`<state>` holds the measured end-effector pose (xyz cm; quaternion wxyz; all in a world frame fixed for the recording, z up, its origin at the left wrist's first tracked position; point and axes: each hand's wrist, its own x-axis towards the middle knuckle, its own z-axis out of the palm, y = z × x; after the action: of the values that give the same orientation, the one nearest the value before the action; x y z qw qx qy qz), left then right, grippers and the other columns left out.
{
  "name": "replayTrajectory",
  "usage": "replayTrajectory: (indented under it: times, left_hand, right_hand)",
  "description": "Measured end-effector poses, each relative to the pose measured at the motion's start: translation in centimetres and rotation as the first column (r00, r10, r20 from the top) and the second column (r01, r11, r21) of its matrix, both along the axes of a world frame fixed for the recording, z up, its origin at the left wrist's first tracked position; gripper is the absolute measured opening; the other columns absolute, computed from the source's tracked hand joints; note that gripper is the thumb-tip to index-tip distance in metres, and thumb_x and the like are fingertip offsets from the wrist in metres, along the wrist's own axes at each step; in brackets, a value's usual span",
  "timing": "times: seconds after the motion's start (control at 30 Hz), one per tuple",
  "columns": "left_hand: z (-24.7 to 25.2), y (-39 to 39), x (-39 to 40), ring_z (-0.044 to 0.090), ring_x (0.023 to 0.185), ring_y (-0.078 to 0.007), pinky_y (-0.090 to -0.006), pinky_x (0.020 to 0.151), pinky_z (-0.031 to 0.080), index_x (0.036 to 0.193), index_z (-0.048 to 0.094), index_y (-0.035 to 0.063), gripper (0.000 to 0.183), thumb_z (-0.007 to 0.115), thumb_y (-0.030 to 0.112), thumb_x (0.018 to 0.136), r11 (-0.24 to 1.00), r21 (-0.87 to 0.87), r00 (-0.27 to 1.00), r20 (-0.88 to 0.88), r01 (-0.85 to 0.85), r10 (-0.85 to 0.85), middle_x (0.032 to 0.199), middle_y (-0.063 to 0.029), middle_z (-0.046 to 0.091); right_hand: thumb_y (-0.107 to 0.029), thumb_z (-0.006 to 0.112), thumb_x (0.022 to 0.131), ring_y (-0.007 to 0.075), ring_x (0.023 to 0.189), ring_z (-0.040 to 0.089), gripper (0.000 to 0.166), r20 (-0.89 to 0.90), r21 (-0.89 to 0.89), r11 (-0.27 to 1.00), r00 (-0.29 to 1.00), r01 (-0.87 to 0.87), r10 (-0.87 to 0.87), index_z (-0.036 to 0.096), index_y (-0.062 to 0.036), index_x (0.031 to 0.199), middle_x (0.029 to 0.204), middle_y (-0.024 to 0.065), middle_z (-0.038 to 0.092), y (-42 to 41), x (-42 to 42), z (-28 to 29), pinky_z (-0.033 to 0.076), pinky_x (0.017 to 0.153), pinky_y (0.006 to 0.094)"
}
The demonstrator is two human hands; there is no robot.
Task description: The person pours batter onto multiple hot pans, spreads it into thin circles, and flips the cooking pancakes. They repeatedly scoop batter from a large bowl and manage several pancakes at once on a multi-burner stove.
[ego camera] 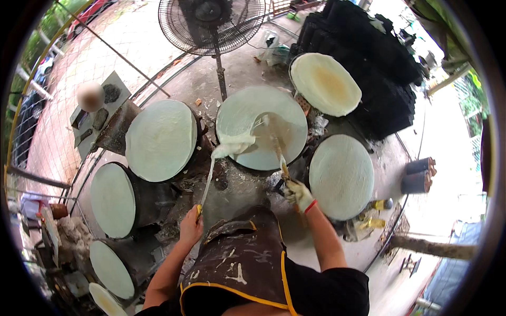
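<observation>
In front of me is a round griddle with pale batter over much of its top and a bare, darker patch at the centre right. My left hand, ungloved, grips the handle of a long utensil whose head is coated in thick white batter and overlaps the griddle's near left edge. White strands run from that batter onto the surface. My right hand, in a pale work glove with a red cuff, holds a long wooden-handled tool. Its far end is motion-blurred over the bare patch.
More batter-covered griddles stand left and right on dark drums. A browned flatbread covers another at the upper right, beside stacked black slabs. A pedestal fan stands ahead. Bottles lie at right.
</observation>
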<state>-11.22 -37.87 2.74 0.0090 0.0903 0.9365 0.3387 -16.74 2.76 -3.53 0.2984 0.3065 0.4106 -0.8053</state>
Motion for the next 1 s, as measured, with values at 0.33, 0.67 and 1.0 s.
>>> replayTrajectory:
  times: [0.33,0.67,1.0]
  left_hand:
    - [4.7,-10.8,1.1,0.039,0.042,-0.0045,-0.0203,0.039,0.033,0.125,0.041,0.0002,0.038,0.048,0.006,0.088,0.72,0.64,0.928,0.372,-0.269,0.016,0.07,-0.0003,0.046]
    - [5.8,-16.8,5.4,0.039,0.037,-0.0085,-0.0216,0.035,0.032,0.116,0.041,-0.0008,0.031,0.047,0.01,0.087,0.497,0.736,0.835,0.549,-0.46,-0.041,0.059,-0.0011,0.042]
    - [6.5,-14.0,5.8,0.041,0.036,-0.0098,-0.0238,0.033,0.035,0.121,0.04,0.0008,0.037,0.051,0.013,0.088,0.284,0.831,0.81,0.542,-0.477,-0.224,0.059,-0.0027,0.041]
  right_hand:
    - [-0.029,0.054,0.089,0.0139,0.058,0.054,0.033,-0.208,0.252,0.914,0.94,0.317,-0.269,0.058,-0.005,0.111,0.077,0.0043,0.06,-27.1,-4.0,-4.1,0.04,0.052,0.0283]
    - [-0.034,0.047,0.091,0.0212,0.056,0.048,0.032,-0.338,0.76,0.493,0.905,0.423,-0.257,0.06,-0.0057,0.096,0.063,0.0072,0.054,-31.9,-3.2,-11.4,0.038,0.051,0.0347]
    - [-0.035,0.046,0.091,0.0275,0.068,0.055,0.035,-0.214,0.814,0.543,0.976,0.207,-0.052,0.058,-0.0038,0.103,0.077,0.0104,0.06,-28.1,1.3,-10.5,0.044,0.066,0.0389]
